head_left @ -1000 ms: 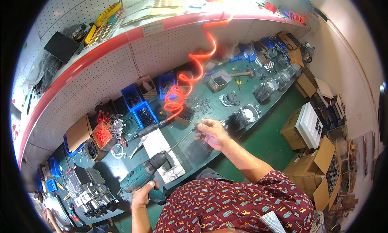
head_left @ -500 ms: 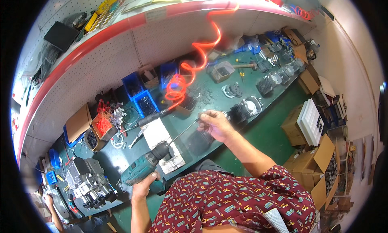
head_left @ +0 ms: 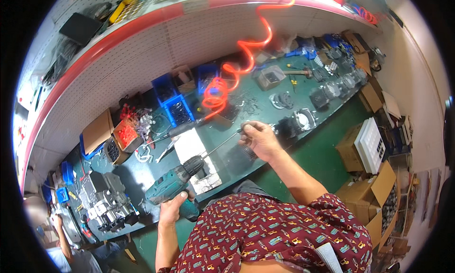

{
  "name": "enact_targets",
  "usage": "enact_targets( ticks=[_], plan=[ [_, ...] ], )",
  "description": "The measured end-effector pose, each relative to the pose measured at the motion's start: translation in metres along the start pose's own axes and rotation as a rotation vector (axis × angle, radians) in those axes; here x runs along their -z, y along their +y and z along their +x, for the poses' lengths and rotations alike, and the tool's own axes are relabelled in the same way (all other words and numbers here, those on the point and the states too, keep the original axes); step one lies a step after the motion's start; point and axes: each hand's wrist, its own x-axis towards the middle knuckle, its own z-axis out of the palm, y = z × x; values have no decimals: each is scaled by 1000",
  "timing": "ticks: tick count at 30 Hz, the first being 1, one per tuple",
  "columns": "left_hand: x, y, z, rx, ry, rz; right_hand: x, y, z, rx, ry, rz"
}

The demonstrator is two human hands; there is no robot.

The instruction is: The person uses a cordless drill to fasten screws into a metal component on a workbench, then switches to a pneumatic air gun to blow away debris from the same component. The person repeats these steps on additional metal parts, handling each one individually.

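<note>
My left hand (head_left: 174, 209) is closed round the grip of a green and black cordless drill (head_left: 166, 186), held low over the bench front. From its black chuck a long thin bit (head_left: 221, 144) points up and to the right. At the bit's far end, the thumb and fingers of my right hand (head_left: 260, 141) are pinched together; whatever is between them is too small to make out. Below the bit lies a white block (head_left: 190, 147), partly covered by the drill. A dark finned housing (head_left: 241, 155) stands just below my right hand, blurred.
A red coiled air hose (head_left: 244, 48) hangs over blue parts bins (head_left: 179, 111). More finned housings (head_left: 301, 122) line the right bench edge. A motor assembly (head_left: 106, 199) sits at the left, with another person's hand (head_left: 57, 221) beyond. Cartons (head_left: 362, 190) stand on the right.
The view has shifted, so the bench appears slightly further right and higher. My hands keep their holds, and the bit still reaches to my right fingertips.
</note>
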Motion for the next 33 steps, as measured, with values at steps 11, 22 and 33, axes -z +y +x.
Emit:
enact_targets(
  ticks=[11,22,33],
  plan=[
    [-7,6,-4,56,-64,-94,-7,-1,4,-2,-15,-59],
    [-17,-16,0,25,118,-115,5,4,37,-148,-71,-44],
    [-26,-33,2,96,293,-267,-12,-1,103,-404,-286,-83]
  ],
)
